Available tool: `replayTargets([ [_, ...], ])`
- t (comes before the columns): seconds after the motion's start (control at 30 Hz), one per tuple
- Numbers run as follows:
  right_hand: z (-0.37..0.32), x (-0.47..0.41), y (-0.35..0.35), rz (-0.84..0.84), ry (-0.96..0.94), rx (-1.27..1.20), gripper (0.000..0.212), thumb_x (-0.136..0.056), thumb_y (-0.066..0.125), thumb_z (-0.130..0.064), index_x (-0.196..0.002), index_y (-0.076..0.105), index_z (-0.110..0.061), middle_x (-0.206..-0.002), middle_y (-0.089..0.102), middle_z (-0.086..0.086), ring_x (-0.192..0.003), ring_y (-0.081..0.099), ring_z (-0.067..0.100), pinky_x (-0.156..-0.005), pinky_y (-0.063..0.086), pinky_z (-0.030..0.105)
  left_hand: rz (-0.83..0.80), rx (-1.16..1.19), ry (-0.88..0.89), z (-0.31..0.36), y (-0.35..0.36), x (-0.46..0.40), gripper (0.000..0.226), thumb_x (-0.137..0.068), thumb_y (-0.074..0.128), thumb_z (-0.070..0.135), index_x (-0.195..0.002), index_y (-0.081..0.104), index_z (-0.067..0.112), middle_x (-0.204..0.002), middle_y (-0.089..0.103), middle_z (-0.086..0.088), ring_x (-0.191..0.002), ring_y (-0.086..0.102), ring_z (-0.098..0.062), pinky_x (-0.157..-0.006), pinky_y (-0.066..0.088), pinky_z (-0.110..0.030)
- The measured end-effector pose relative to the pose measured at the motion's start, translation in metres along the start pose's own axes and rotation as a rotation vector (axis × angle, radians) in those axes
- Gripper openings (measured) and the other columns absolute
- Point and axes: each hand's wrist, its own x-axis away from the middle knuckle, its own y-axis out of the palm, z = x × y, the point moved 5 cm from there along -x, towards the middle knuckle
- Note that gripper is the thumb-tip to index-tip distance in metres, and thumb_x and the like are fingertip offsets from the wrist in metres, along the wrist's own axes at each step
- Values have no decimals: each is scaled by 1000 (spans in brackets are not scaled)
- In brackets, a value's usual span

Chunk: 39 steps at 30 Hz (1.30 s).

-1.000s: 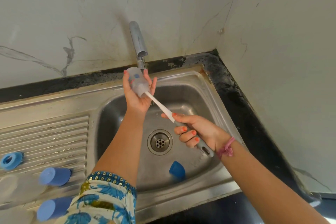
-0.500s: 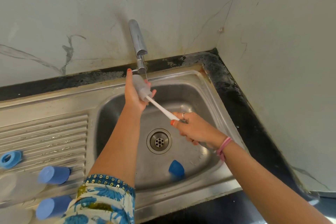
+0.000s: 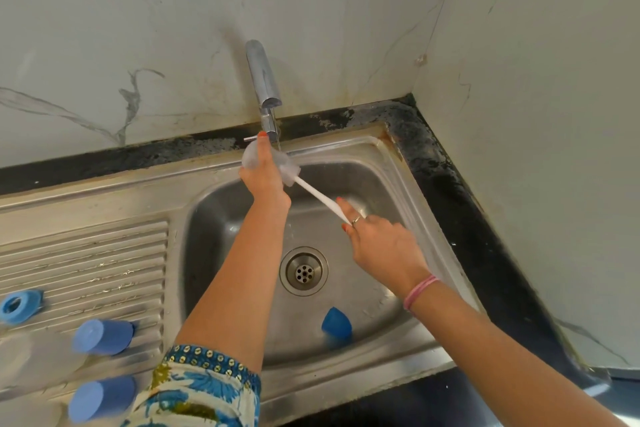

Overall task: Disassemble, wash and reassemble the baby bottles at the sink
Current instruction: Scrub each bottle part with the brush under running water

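**Bottle scrubbed under the tap**

On the ribbed drainboard (image 3: pixel 86 253) at far left: a blue screw ring (image 3: pixel 19 306) lying flat, then two blue caps (image 3: pixel 102 336) and (image 3: pixel 100 397) on their sides, fitted to clear bottles too blurred to make out. Further right, a floral sleeve (image 3: pixel 204 388) at the bottom edge. Above the steel sink (image 3: pixel 408 191), the left hand (image 3: pixel 265 175) raised beneath the chrome tap (image 3: pixel 263 74), fingers curled round a clear baby bottle (image 3: pixel 250 157) held on its side, with a thin stream of water falling just beside it. White bristles of a bottle brush (image 3: pixel 313 189) at the bottle's mouth, its stem slanting down to the right hand (image 3: pixel 382 246), clenched round the handle, index finger laid along the stem. In the basin: the drain (image 3: pixel 304 271) and, nearer the front wall, a blue cap (image 3: pixel 336 321). A pink band (image 3: pixel 419 291) on the right wrist.
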Motion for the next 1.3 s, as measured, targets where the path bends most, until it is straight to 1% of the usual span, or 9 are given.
replayTargets([
  [0.07, -1, 0, 1, -51, -47, -52, 51, -105, 27, -38, -153, 10, -37, -85, 53, 2, -71, 57, 22, -66, 51, 38, 22, -96, 29, 3, 0, -2, 69, -82, 71, 50, -133, 43, 14, -116, 58, -7, -102, 60, -23, -89, 52, -37],
  [0.27, 21, -10, -13, 28, -22, -29, 50, -104, 29, -40, -152, 15, -39, -87, 55, 0, -75, 58, 20, -71, 52, 37, -122, 9, -169, -1, 0, 0, 57, -83, 69, 50, -122, 47, 14, -104, 57, -7, -90, 64, -21, -64, 59, -32],
  [0.4, 16, -13, -16, -18, -56, -102, 48, -103, 33, -39, -150, 22, -41, -84, 56, -1, -72, 57, 20, -69, 53, 39, -114, 114, -222, -1, 2, -2, 67, -82, 72, 46, -131, 42, 10, -110, 57, -11, -93, 63, -24, -84, 58, -41],
  [0.53, 21, -24, -25, 22, -87, -111, 48, -103, 34, -40, -150, 23, -41, -79, 55, -3, -68, 54, 16, -65, 52, 36, -114, 193, -229, 10, 0, -11, 70, -83, 71, 47, -136, 44, 9, -116, 58, -12, -98, 65, -27, -85, 57, -46],
  [0.67, 11, -31, -34, -3, -123, -21, 48, -104, 33, -39, -150, 24, -39, -83, 56, 0, -73, 58, 20, -68, 53, 40, -126, 107, -257, 8, -1, -13, 72, -84, 65, 55, -136, 44, 9, -121, 57, -16, -99, 64, -31, -83, 58, -49],
  [0.77, 11, -43, -47, 38, -162, 14, 47, -104, 34, -39, -150, 25, -39, -83, 53, -2, -69, 52, 18, -63, 49, 37, -86, 79, -287, 10, -7, -15, 69, -85, 57, 64, -128, 52, 9, -111, 63, -12, -93, 64, -24, -73, 58, -37],
  [0.9, 6, -50, -52, 22, -168, 84, 48, -104, 35, -38, -150, 26, -38, -87, 55, -1, -71, 51, 17, -69, 52, 38, -72, 91, -288, 13, -4, -15, 66, -86, 61, 58, -128, 52, 8, -113, 64, -13, -91, 67, -24, -57, 57, -31],
  [1.03, 11, -54, -70, 39, -166, 154, 46, -103, 37, -39, -147, 29, -44, -94, 58, 1, -70, 45, 16, -61, 40, 32, -64, 112, -303, 8, -5, -19, 61, -89, 60, 54, -128, 52, 8, -114, 63, -15, -91, 67, -26, -51, 57, -31],
  [1.3, 17, -44, -90, -7, -130, 234, 42, -102, 40, -38, -144, 39, -37, -77, 40, -4, -54, 34, 5, -51, 31, 27, -93, 149, -375, -5, -1, -16, 53, -91, 59, 50, -117, 51, 4, -101, 62, -15, -84, 65, -25, -59, 57, -33],
])
